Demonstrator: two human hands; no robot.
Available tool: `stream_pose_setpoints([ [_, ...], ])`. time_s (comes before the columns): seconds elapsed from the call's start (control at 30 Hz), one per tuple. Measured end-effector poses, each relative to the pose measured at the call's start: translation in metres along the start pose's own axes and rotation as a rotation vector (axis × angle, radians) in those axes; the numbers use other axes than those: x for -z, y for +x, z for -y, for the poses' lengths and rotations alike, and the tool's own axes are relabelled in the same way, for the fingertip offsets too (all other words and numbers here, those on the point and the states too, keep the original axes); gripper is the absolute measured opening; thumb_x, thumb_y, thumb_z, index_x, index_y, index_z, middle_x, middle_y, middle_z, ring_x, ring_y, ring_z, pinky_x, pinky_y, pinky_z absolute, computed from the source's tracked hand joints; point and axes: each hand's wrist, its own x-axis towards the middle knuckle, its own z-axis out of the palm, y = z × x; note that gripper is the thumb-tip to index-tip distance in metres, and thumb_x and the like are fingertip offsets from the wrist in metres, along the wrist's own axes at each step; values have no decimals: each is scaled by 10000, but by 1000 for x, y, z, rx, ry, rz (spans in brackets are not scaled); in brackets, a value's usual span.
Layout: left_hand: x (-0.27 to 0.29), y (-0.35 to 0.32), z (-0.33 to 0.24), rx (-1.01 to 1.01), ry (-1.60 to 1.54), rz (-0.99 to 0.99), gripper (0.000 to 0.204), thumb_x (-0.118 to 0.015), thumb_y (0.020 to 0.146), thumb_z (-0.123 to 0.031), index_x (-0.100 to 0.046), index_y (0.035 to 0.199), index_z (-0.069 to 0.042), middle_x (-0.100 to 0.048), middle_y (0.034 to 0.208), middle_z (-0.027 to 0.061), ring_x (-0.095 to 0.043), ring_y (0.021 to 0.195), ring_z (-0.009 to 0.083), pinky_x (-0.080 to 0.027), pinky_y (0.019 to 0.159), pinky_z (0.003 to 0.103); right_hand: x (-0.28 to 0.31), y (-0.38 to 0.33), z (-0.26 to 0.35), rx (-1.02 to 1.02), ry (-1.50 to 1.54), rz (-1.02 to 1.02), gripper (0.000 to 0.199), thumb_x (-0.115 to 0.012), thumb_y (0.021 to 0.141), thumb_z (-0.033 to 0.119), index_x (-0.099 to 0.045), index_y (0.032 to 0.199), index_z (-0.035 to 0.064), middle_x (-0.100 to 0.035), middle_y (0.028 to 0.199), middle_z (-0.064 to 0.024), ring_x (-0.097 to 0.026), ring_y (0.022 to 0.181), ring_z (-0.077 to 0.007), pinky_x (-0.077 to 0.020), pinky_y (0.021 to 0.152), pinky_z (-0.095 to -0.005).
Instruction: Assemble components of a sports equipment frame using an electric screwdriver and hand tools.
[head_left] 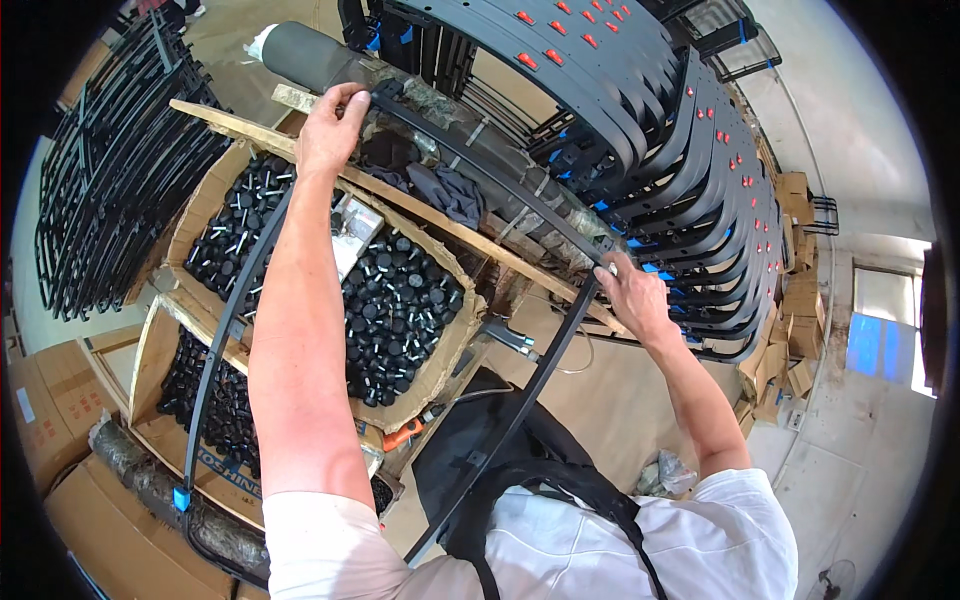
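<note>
Both hands were clamped on one black curved metal frame (480, 165): the left hand (330, 125) gripped its far top corner, and the right hand (632, 298) gripped its other corner, nearer the body and off to the right. Its long bar ran slantwise between them, with the side bars sweeping down toward the person. Under it sat a cardboard box of black screw-in feet (400, 310) on wooden slats (450, 222), and behind it a big stack of black frames (680, 150).

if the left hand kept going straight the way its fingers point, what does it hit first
Probably the grey padded roll just beyond the black frame bar that the left hand grips. The fingers point up and away across that bar, though depth is hard to judge in this fisheye view.
</note>
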Motion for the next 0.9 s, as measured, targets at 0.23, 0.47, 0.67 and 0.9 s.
stream_pose_setpoints([
  [0.23,5,2,9,-2,-61,-24,317,-629,1040,-419,-729,1321,-313,-683,1300,62,-665,1215,266,-499,1066,406,14,-10,-16,93,-410,426,442,-672,988,377,-580,1260,40,-725,790,-253,-742,813,-439,-588,710,-543],
  [0.47,5,3,-11,-75,149,-24,342,-585,1058,-396,-698,1367,-301,-735,1322,70,-671,1254,301,-484,1098,433,28,-12,-28,208,-413,190,341,-750,826,232,-685,1093,30,-735,855,-153,-739,808,-367,-595,696,-473],
  [0.67,-1,-12,-12,36,1,-8,348,-619,1043,-428,-706,1353,-297,-719,1347,71,-666,1258,291,-487,1095,418,19,-3,-27,256,-588,333,226,-673,835,158,-655,1020,30,-716,805,-147,-729,747,-363,-584,644,-478],
  [0.9,6,-3,12,-127,134,-64,348,-616,1046,-384,-698,1378,-319,-674,1397,70,-648,1285,279,-493,1089,415,22,-4,-5,248,-548,324,191,-648,852,168,-724,974,42,-761,879,-170,-767,824,-345,-607,695,-469],
])
